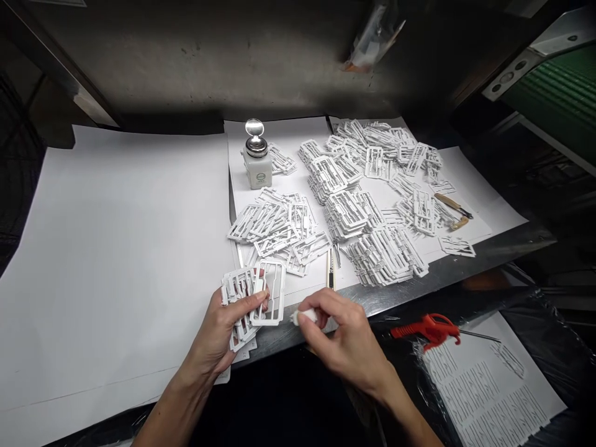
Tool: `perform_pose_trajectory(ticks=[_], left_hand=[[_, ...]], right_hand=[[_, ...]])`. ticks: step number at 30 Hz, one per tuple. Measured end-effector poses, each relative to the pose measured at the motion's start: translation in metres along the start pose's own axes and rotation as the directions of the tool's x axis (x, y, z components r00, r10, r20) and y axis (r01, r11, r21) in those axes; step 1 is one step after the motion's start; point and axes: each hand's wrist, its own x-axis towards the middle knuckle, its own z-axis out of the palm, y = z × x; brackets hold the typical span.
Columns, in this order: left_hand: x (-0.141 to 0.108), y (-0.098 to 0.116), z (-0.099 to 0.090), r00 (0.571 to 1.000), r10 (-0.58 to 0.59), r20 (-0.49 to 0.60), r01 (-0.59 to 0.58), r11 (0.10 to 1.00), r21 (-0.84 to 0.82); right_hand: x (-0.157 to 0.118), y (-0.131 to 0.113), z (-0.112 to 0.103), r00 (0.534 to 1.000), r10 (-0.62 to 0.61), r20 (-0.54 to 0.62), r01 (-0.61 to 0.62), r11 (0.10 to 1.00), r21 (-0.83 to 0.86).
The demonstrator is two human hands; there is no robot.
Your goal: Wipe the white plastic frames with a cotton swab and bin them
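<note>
My left hand (218, 326) is closed around a small stack of white plastic frames (238, 292), thin rectangles with bars across them. One frame (269, 304) stands out to the right, pinched under the thumb. Just right of it, my right hand (342, 329) pinches a small white wad (305, 317) that looks soft, like cotton; the fingers partly cover it. Behind my hands lies a loose pile of similar frames (274, 223). A dispenser bottle (259, 171) with its round metal lid flipped up stands beyond that pile.
Stacked frames (344, 214) and a heap of frames (372, 143) fill the right of the paper-covered table. A craft knife (331, 270) lies near the edge, with pliers (449, 202) farther right. A red air gun (431, 332) rests below, beside a printed sheet (479, 391).
</note>
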Motion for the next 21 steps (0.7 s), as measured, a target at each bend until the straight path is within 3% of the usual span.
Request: perform_pose_trajectory(ticks=[2, 4, 6, 8, 15, 21], left_hand=[[0.0, 0.001, 0.0, 1.0, 0.004, 0.007, -0.004, 1.0, 0.017], [-0.001, 0.001, 0.001, 1.0, 0.002, 0.02, -0.002, 1.0, 0.008], [-0.004, 0.001, 0.002, 0.999, -0.012, 0.04, 0.012, 1.0, -0.001], [-0.006, 0.0, 0.003, 0.999, -0.022, 0.046, 0.023, 1.0, -0.007], [-0.01, 0.006, 0.002, 1.0, -0.031, 0.006, 0.031, 0.994, -0.106], [-0.009, 0.008, 0.0, 1.0, 0.015, -0.021, -0.016, 0.999, -0.04]], right_hand=[[-0.001, 0.004, 0.0, 0.989, 0.142, 0.028, -0.144, 0.988, 0.053], [0.0, 0.006, 0.007, 0.951, 0.264, 0.161, -0.295, 0.931, 0.215], [0.002, 0.006, 0.017, 0.909, 0.285, 0.304, -0.391, 0.835, 0.387], [0.004, 0.006, 0.024, 0.894, 0.259, 0.366, -0.419, 0.771, 0.479], [0.005, 0.014, 0.022, 0.873, 0.252, 0.418, -0.466, 0.685, 0.56], [0.008, 0.012, 0.018, 0.883, 0.244, 0.402, -0.436, 0.743, 0.508]])
